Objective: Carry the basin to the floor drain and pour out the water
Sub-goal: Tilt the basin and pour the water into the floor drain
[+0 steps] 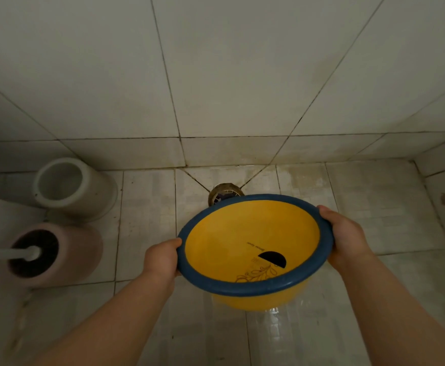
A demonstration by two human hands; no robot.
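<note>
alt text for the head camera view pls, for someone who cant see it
Two bare hands, left hand and right hand, hold a yellow basin with a blue rim, tilted away over a floor drain in a tiled corner. A white holder and toilet brush stand at left.

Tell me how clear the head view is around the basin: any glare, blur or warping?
Head view: dim, flat light; the basin and both hands, left and right, look sharp. Glare shows on the wet floor tiles just below the basin. The brush holder at the left edge is soft. Wide-angle warping bends the wall grout lines; the drain is part hidden behind the rim.
</note>
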